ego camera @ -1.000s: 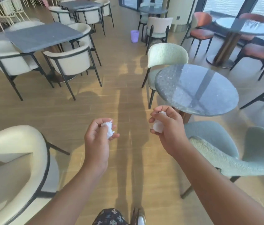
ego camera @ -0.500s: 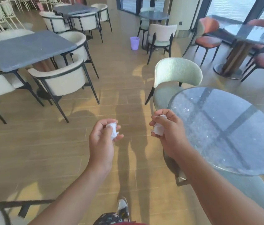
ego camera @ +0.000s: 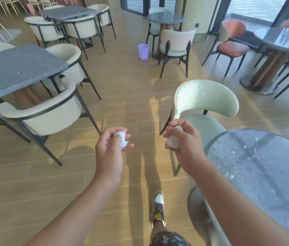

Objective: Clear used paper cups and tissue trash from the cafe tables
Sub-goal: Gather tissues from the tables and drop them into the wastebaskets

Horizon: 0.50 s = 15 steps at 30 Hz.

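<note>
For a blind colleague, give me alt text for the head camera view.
The left hand grips a crumpled tissue and the right hand a white wad, over a wooden floor. A purple bin stands ahead among cafe chairs; a round table is at right.

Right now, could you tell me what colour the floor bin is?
The bin is light purple, seen best in the head view.

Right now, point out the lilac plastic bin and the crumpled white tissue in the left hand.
Lilac plastic bin [ego camera: 143,52]: head view, its front wall.
Crumpled white tissue [ego camera: 122,139]: head view, its exposed middle.
</note>
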Each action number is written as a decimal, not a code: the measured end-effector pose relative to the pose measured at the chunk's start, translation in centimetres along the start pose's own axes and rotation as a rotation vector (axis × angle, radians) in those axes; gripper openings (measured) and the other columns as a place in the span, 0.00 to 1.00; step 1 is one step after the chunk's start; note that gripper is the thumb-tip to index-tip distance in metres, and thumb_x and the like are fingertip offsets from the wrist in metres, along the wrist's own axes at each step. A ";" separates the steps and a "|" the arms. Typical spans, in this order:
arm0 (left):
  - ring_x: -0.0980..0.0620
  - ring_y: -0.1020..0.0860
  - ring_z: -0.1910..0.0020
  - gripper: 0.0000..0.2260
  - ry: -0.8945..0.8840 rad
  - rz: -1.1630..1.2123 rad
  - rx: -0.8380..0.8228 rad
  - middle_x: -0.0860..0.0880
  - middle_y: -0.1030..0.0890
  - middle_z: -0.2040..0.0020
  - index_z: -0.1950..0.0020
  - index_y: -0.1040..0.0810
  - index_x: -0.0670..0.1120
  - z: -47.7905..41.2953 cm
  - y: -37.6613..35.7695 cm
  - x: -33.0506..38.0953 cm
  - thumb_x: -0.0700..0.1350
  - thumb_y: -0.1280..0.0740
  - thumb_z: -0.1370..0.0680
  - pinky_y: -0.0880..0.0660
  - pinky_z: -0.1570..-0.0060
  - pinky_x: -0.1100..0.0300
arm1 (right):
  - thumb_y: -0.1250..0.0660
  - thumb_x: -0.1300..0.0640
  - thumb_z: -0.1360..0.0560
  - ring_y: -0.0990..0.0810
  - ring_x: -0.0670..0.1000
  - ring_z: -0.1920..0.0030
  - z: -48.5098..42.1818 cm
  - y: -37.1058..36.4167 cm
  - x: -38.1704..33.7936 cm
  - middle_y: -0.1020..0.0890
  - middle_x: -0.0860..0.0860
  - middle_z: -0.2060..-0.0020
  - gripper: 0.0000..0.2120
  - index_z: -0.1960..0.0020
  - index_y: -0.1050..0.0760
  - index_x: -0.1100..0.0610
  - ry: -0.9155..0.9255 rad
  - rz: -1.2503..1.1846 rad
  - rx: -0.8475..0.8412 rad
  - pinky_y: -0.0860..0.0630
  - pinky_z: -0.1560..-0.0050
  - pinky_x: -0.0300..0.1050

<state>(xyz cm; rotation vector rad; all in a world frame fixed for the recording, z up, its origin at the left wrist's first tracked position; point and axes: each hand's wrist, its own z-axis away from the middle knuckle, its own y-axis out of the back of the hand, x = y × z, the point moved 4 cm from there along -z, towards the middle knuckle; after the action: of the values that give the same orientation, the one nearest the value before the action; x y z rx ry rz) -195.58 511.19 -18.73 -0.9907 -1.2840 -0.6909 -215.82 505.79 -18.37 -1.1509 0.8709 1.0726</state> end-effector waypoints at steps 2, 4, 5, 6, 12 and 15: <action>0.50 0.17 0.48 0.19 -0.004 -0.007 0.017 0.40 0.19 0.41 0.57 0.17 0.53 -5.3 -2.4 -0.5 0.35 0.41 0.19 0.20 0.57 0.59 | 0.33 0.70 0.23 0.19 0.49 0.60 -6.1 -0.6 -1.2 0.19 0.51 0.60 0.10 0.48 0.24 0.57 -0.005 0.003 -0.006 0.23 0.68 0.43; 0.51 0.17 0.48 0.19 0.016 -0.008 0.052 0.40 0.18 0.40 0.56 0.17 0.51 -10.4 -4.7 -0.8 0.33 0.42 0.18 0.20 0.57 0.59 | 0.33 0.69 0.23 0.19 0.50 0.59 -12.0 -1.4 -2.8 0.19 0.51 0.60 0.09 0.49 0.24 0.56 -0.017 0.002 -0.023 0.23 0.68 0.44; 0.51 0.17 0.48 0.18 0.021 -0.002 0.059 0.41 0.18 0.41 0.56 0.18 0.50 -13.0 -5.8 -0.8 0.33 0.42 0.17 0.20 0.57 0.59 | 0.33 0.69 0.23 0.19 0.50 0.59 -14.9 -1.9 -3.7 0.19 0.51 0.60 0.09 0.49 0.25 0.56 -0.016 0.002 -0.033 0.23 0.67 0.45; 0.51 0.16 0.48 0.18 0.022 0.001 0.064 0.41 0.18 0.41 0.55 0.18 0.49 -15.4 -6.9 -0.8 0.33 0.42 0.17 0.20 0.57 0.59 | 0.33 0.69 0.23 0.19 0.49 0.59 -17.6 -2.5 -4.6 0.20 0.51 0.60 0.09 0.49 0.25 0.56 -0.013 0.005 -0.044 0.23 0.67 0.44; 0.49 0.17 0.47 0.19 0.030 0.020 0.104 0.42 0.18 0.42 0.56 0.18 0.50 -29.7 -11.5 -1.0 0.33 0.42 0.17 0.19 0.57 0.60 | 0.32 0.68 0.23 0.19 0.48 0.59 -32.4 -6.1 -8.1 0.20 0.51 0.58 0.09 0.52 0.25 0.54 -0.017 0.024 -0.062 0.23 0.69 0.42; 0.50 0.17 0.48 0.18 0.026 0.024 0.100 0.41 0.18 0.42 0.56 0.18 0.49 -37.0 -13.1 -1.7 0.33 0.42 0.17 0.20 0.57 0.60 | 0.31 0.67 0.23 0.19 0.48 0.59 -39.6 -7.9 -8.8 0.20 0.51 0.57 0.09 0.53 0.24 0.53 -0.008 0.039 -0.054 0.23 0.68 0.43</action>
<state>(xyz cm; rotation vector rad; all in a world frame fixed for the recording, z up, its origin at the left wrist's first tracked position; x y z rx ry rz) -190.60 472.28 -17.35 -0.9111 -1.2702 -0.6133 -210.81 464.82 -16.30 -1.1779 0.8658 1.1382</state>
